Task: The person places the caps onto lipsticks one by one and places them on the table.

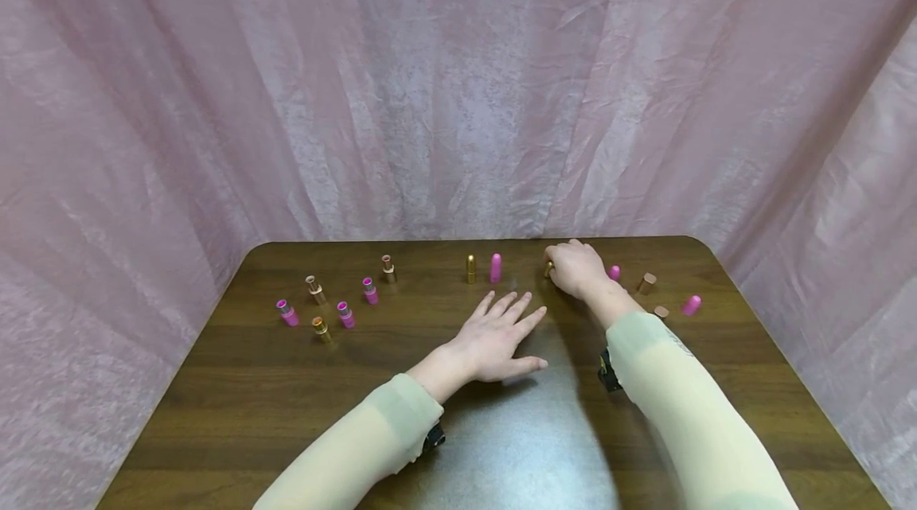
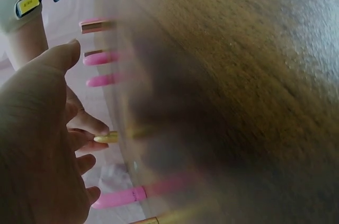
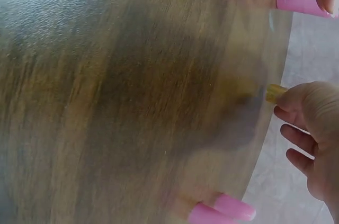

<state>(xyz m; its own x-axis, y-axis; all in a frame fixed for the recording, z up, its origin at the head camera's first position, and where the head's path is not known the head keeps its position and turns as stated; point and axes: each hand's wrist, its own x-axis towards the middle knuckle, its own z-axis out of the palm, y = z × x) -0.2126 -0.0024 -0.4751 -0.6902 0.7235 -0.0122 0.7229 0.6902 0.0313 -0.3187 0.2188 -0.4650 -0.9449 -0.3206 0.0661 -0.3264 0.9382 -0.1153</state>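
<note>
1. Checking the head view: two far-centre tubes (image 1: 495, 268) seem finished, six left-side tubes (image 1: 345, 315) uncapped.
2. Left wrist: the left hand (image 2: 39, 134) is held spread.
3. Right wrist: gold cap (image 3: 274, 93) pinched by the right hand (image 3: 319, 121), right of that pair, unfitted!

Pale cream sleeves (image 1: 347, 454) are worn, ended by pale green cuffs (image 1: 410, 408). Faint dark marks (image 1: 680, 345) are borne near the right cuff. At each wrist a black device (image 1: 609, 371) is worn, the right one fitted with a yellow label (image 2: 28, 4).
</note>
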